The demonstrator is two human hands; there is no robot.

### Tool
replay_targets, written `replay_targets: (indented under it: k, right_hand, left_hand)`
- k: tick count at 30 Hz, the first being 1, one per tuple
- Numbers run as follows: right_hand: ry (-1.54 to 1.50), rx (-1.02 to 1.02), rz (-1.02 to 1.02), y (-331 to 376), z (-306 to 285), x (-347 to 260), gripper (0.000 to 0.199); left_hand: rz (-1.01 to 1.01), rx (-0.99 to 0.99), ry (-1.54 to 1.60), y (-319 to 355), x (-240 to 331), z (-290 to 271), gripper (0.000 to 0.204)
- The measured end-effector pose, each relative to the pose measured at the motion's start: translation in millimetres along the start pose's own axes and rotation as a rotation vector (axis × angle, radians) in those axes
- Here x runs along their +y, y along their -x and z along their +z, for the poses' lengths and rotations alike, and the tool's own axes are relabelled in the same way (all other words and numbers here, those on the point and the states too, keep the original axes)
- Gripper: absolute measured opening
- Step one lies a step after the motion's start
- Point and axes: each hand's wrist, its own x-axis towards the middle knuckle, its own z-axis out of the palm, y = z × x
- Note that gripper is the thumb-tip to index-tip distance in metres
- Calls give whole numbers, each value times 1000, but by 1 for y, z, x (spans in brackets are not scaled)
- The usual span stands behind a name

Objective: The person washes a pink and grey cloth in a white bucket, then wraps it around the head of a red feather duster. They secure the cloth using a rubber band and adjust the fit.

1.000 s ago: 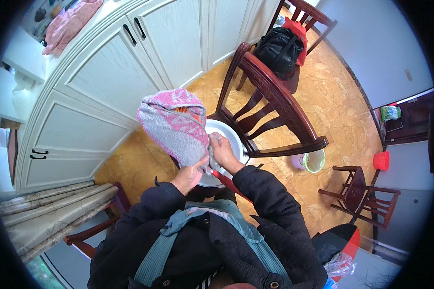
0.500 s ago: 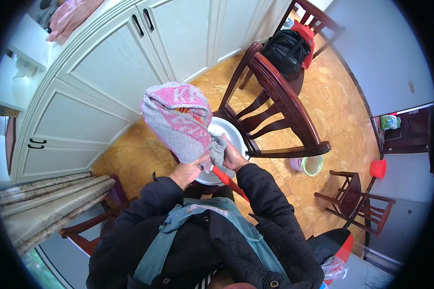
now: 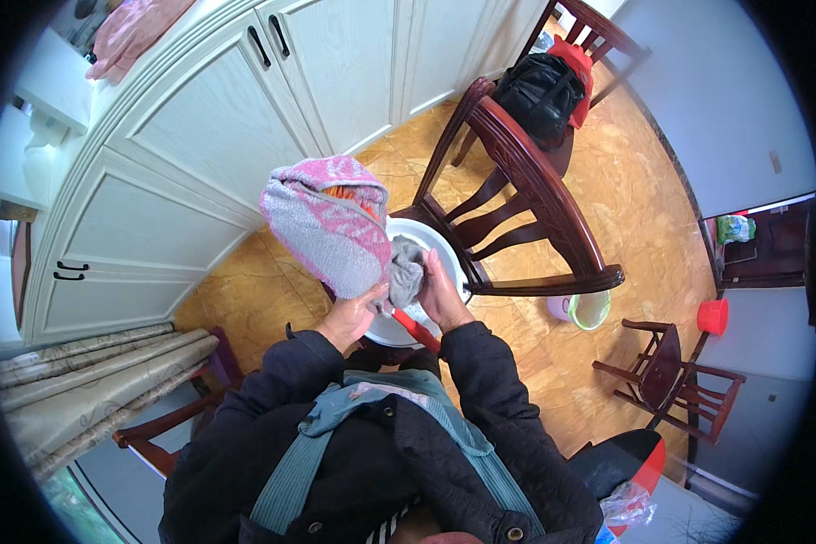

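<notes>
A pink and grey striped towel (image 3: pixel 326 222) is held up in front of me, bulging upward with an orange patch at its top. My left hand (image 3: pixel 354 315) grips its lower end. My right hand (image 3: pixel 442 295) is closed on a bunched grey part of the cloth (image 3: pixel 406 272) right beside it. Both hands are over a white basin (image 3: pixel 426 238) that rests on the seat of a dark wooden chair (image 3: pixel 526 195).
Cream cabinet doors (image 3: pixel 199 145) stand to the left and ahead. A black bag (image 3: pixel 539 91) sits on a far chair. A small green and white pot (image 3: pixel 591 310), a red cup (image 3: pixel 713 316) and a low wooden chair (image 3: pixel 671 376) stand on the tiled floor at right.
The towel and both hands have stayed over the basin. My right hand has gathered the grey end of the cloth more tightly. The view has tilted slightly.
</notes>
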Motion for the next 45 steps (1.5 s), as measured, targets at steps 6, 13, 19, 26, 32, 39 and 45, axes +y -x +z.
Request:
replay_targets:
  k: [6,13,19,26,32,39,45]
  right_hand:
    - [899,297,-498,1,21,32,43]
    - [966,400,-644,-13,26,37,22]
    - [886,371,-614,-21,25,31,16]
    - [902,428,-543,-26,24,26,25]
    - [808,341,-313,-41,-1,29,32]
    - [70,103,117,-26,-6,9,49]
    - [174,48,12,-11,-1,3,32]
  left_hand:
    - [47,24,-50,-4,-10,-8,29]
    - [21,60,-74,0,-6,-2,39]
    - [-10,82,22,8,-5,12,50]
    - [82,89,5,15,-17,20,38]
    - [-10,145,-17,15,-27,7,33]
    - [42,21,4,8,-20,1,35]
    - [27,-48,23,12,-17,4,47]
